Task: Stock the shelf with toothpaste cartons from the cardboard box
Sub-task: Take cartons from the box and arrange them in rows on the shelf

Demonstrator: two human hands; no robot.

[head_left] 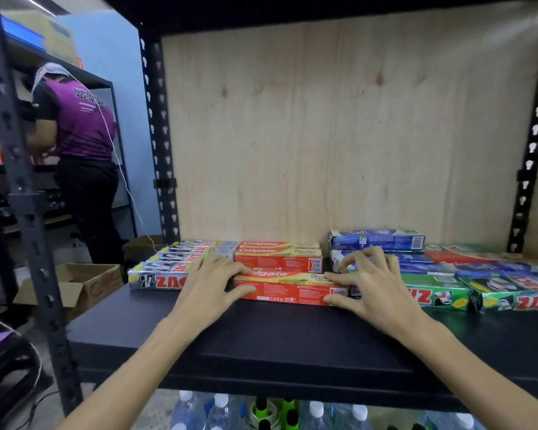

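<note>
A: Where's the red carton (288,290)?
B: On the shelf (261,342), between both hands; left hand (210,282) and right hand (375,283) pinch its ends, fingers curled.
A: Handling?
B: Probably light, stiff card; hold the ends, gently.

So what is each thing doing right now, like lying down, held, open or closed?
Front Colgate carton: lying flat on the shelf, held at both ends.
Left hand: gripping the carton's left end.
Right hand: gripping its right end.
Rear Colgate cartons: stacked flat.
Safi cartons: stacked flat.
Green Zact cartons: lying flat.
Cardboard box: on the floor, flaps open.
Water bottles: capped, on the shelf below.
</note>
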